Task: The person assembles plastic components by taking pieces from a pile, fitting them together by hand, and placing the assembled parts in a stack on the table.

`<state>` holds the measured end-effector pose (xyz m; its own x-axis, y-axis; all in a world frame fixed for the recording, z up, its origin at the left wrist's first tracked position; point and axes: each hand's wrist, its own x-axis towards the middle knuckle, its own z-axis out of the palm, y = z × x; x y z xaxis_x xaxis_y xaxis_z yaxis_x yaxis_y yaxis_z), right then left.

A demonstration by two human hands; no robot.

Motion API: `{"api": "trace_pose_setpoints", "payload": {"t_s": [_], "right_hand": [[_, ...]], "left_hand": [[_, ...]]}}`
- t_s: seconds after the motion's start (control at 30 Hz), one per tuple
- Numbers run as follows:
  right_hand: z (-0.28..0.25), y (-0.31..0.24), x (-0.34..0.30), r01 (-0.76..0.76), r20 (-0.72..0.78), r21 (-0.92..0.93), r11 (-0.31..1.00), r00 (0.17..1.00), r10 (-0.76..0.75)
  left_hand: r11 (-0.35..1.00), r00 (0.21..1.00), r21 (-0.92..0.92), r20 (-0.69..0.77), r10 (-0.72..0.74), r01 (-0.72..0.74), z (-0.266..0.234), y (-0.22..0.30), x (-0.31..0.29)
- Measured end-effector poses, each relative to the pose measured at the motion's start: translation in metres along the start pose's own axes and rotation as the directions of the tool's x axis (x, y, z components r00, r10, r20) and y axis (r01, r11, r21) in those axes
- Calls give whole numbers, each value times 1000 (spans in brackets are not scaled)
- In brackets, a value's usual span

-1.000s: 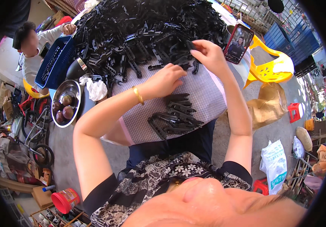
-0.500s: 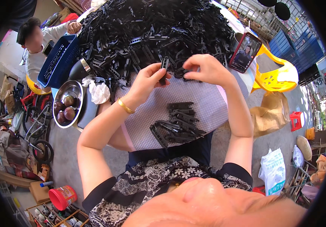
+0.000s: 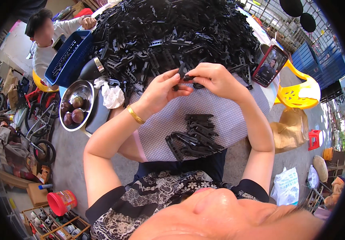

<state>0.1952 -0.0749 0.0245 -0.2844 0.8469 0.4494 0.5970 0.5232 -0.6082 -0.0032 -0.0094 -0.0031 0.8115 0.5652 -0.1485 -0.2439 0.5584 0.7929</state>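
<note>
A large heap of black plastic parts point(image 3: 172, 28), long and slotted, covers the far side of the table. At its near edge my left hand point(image 3: 159, 91), a gold bangle at the wrist, is closed on a black plastic part point(image 3: 181, 69) that stands up from the fingertips. My right hand point(image 3: 217, 81) meets it from the right, pinching a small black piece point(image 3: 188, 78) against that part. Fingers partly hide both, so I cannot tell whether they are joined. Closer to me, several similar parts point(image 3: 199, 136) lie grouped on the dotted cloth point(image 3: 156, 132).
A steel bowl point(image 3: 65, 125) of dark round fruit, crumpled white tissue point(image 3: 112, 96) and a blue basket point(image 3: 54, 74) stand at the left. Beyond the basket sits another person point(image 3: 44, 54). A phone point(image 3: 269, 66) leans at the right edge, near a yellow chair point(image 3: 300, 94).
My right hand has moved left and closed its fingers at the part in my left hand. The whole view has shifted slightly, setting the table a little lower and to the right.
</note>
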Motion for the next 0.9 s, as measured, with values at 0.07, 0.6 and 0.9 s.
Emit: {"api": "trace_pose_setpoints", "payload": {"t_s": [0.07,0.6,0.9], "right_hand": [[7,-2,1,5,-25,0,1000,1000,-5],[22,0,-13,49,-217,7,999,975,-46],[22,-7,-14,30,-314,-184,983,945,-88]], "left_hand": [[999,999,-48,-31,18,-19,-1,2,-2],[917,991,396,-99,94,-47,6,2,-1],[465,937,868,4,351,-178,9,1,-4]]}}
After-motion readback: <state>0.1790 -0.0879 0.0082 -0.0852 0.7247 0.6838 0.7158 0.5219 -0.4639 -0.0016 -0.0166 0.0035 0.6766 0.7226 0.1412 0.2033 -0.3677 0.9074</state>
